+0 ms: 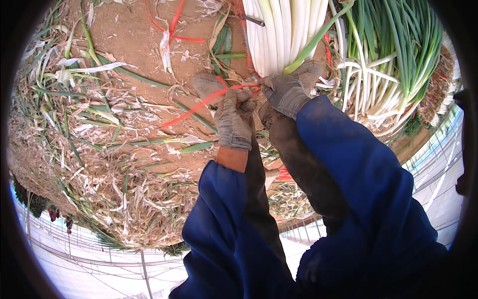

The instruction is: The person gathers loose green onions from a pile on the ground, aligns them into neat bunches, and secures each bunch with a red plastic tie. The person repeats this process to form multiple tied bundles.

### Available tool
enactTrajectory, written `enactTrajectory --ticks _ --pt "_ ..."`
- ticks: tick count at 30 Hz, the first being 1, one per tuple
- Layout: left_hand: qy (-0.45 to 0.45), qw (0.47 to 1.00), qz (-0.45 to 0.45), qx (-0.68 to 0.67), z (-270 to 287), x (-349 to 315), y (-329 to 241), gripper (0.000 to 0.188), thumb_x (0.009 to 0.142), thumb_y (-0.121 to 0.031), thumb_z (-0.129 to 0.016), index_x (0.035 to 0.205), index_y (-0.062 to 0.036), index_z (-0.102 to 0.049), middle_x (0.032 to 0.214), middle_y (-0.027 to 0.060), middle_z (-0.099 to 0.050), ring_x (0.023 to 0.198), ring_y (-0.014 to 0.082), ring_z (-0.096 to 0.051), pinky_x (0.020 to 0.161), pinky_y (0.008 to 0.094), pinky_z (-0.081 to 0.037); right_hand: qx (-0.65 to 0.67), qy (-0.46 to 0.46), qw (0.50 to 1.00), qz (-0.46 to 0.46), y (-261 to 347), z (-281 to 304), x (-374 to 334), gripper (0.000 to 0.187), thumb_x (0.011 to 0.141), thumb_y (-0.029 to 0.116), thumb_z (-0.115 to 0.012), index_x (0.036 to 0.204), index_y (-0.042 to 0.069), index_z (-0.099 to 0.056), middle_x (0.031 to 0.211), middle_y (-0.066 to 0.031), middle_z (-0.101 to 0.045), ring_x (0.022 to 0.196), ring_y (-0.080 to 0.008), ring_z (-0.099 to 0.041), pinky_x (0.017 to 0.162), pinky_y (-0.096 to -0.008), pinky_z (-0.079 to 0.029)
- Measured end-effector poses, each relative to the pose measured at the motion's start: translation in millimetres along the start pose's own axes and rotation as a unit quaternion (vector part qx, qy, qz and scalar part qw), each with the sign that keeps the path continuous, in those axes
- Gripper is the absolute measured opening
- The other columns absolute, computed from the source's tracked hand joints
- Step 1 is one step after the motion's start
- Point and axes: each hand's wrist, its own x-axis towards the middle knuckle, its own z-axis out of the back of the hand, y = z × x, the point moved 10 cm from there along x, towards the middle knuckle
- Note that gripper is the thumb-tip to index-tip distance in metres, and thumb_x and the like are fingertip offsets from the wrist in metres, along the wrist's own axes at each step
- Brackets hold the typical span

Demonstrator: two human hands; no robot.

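Note:
My left hand, in a grey knit glove, is closed on a red plastic strip. One loose end of the strip trails down to the left, past the fingers. From there the strip runs right to my gloved right hand, whose fingers are closed at its other end, just under the bundle. Thick white stalks of green onions lie side by side above my right hand. A long green leaf slants across them to that hand.
A heap of loose green onions lies at the right. Dry leaf trimmings cover the ground on the left. Another red strip lies on bare soil near the top. A dark rod end juts beside the stalks. My shoes flank my hands.

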Motion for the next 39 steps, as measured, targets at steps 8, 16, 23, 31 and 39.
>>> enactTrajectory --ticks 8,16,23,31,39 --pt "0.139 0.891 -0.172 0.397 -60 -10 -28 0.029 0.100 -0.023 -0.050 0.097 0.0003 -0.067 0.083 0.0038 -0.065 0.069 0.0094 -0.054 0.064 0.0239 -0.045 -0.072 0.076 0.995 0.000 18 9 -5 0.030 0.091 0.034 -0.052 0.096 0.008 -0.068 0.087 -0.0180 -0.068 0.087 -0.0360 -0.066 0.078 -0.0456 -0.051" --pt "0.199 0.790 -0.157 0.558 -26 16 8 0.026 0.095 -0.021 -0.061 0.104 0.0013 -0.069 0.084 0.0061 -0.069 0.077 0.0106 -0.059 0.071 0.0261 -0.048 0.384 0.042 0.911 -0.145 -25 5 -2 0.039 0.096 0.042 -0.052 0.094 0.007 -0.071 0.070 -0.0032 -0.065 0.055 -0.0077 -0.059 0.050 -0.0237 -0.050" --pt "0.190 0.734 -0.136 0.638 -51 36 27 0.025 0.091 -0.019 -0.063 0.109 -0.0020 -0.067 0.087 0.0049 -0.070 0.080 0.0135 -0.064 0.074 0.0293 -0.050 0.387 0.075 0.904 -0.168 -29 2 -5 0.041 0.097 0.038 -0.051 0.090 0.003 -0.070 0.067 -0.0034 -0.063 0.052 -0.0101 -0.059 0.048 -0.0232 -0.049" --pt "0.113 0.753 -0.259 0.594 -49 49 26 0.028 0.080 -0.018 -0.066 0.105 -0.0078 -0.059 0.096 0.0132 -0.062 0.088 0.0308 -0.062 0.079 0.0401 -0.050 0.419 0.118 0.892 -0.117 -21 -6 -5 0.039 0.096 0.039 -0.052 0.089 0.004 -0.068 0.068 -0.0022 -0.063 0.054 -0.0107 -0.059 0.050 -0.0255 -0.048" --pt "0.111 0.757 -0.283 0.579 -41 53 34 0.035 0.075 -0.017 -0.068 0.109 -0.0089 -0.059 0.098 0.0147 -0.060 0.091 0.0343 -0.061 0.081 0.0406 -0.049 0.399 0.131 0.901 -0.110 -14 -3 -7 0.043 0.098 0.041 -0.048 0.086 0.004 -0.067 0.067 -0.0028 -0.062 0.054 -0.0109 -0.059 0.052 -0.0263 -0.050"
